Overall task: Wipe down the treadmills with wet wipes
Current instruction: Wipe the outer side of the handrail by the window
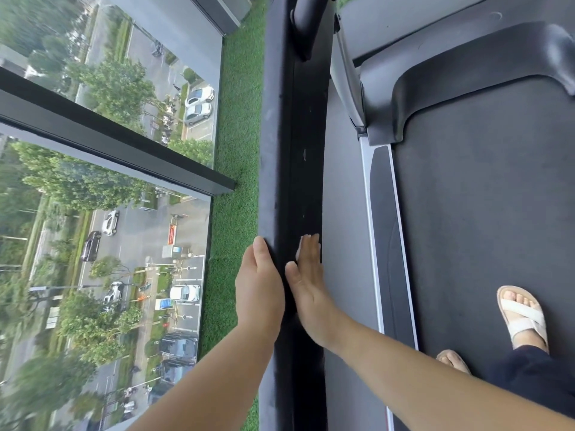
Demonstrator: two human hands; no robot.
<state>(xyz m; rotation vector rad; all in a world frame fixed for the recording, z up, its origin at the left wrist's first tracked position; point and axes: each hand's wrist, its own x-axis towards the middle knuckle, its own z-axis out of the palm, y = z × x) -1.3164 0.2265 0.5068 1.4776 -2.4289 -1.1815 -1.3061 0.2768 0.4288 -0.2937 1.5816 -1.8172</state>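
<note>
Treadmill handrail (292, 150): a long black bar running away from the viewer, between a strip of artificial grass (236, 181) on its left and the treadmill deck on its right.

Right hand (306, 284): palm down on top of the bar, fingers straight and pressed together, thumb held slightly apart toward the left. A wet wipe (298, 252) lies under the fingers, with only a small white edge showing beside them and at the fingertips. The hand flattens the wipe onto the bar and does not pinch it.

Left hand (259, 290): laid along the bar's left edge, just beside the right hand and level with it. Its fingers are straight and close together and it touches the bar's side. Whether any finger hooks under the edge cannot be told from here.

Person stands on the dark running belt (482, 213). One foot in a white cross-strap sandal (522, 315) is planted near the belt's left side, and the toes of the other foot are just visible behind it. A grey side rail (385, 244) borders the belt. Ahead are the dark motor cover (466, 73) and a grey upright post (345, 73).

Left of the grass, a floor-to-ceiling window (109, 244) with dark frames looks down on trees, a road and parked cars.
</note>
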